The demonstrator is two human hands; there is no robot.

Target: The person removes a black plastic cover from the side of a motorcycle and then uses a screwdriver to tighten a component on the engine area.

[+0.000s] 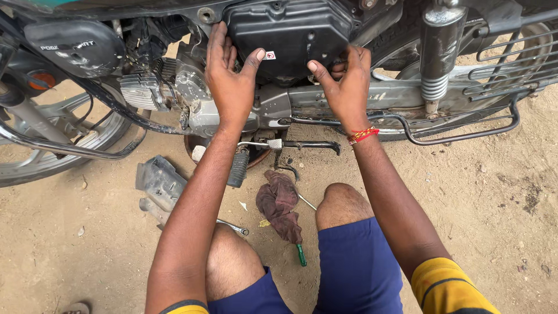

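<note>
— Item one, the work piece?

— Black moulded plastic side cover (290,35), ribbed, sitting against the frame of the motorcycle, above the grey swingarm and just ahead of the chromed rear shock absorber (437,52). The machine stands along the far edge of the sandy ground.

— Hands on it?

— Both. Left hand (231,75): fingers extended upward along the cover's front edge, thumb spread across its face, palm flat, not clenched. Right hand (346,81): fingers curled in behind the cover's rear lower edge, thumb pressed on its face; whether they grip the rim or something behind it, I cannot tell. A red and yellow thread band (362,135) is on that wrist.

— Step in hand, by your reading?

— Seating or freeing the cover on its mounts; the pictures do not settle which. I judge the next move calls for even pressure from both palms and the lugs kept in line, or the plastic may bind.

— Arm pose?

— Both arms stretched forward nearly straight, person crouched, bare knees spread.

— Loose stock on the ground?

— Grey plastic panel (158,185) near the left knee; dark maroon crumpled rag (281,203) between the knees; green-handled screwdriver (300,254) touching the rag's near end; steel spanner (233,227) by the left knee.
</note>
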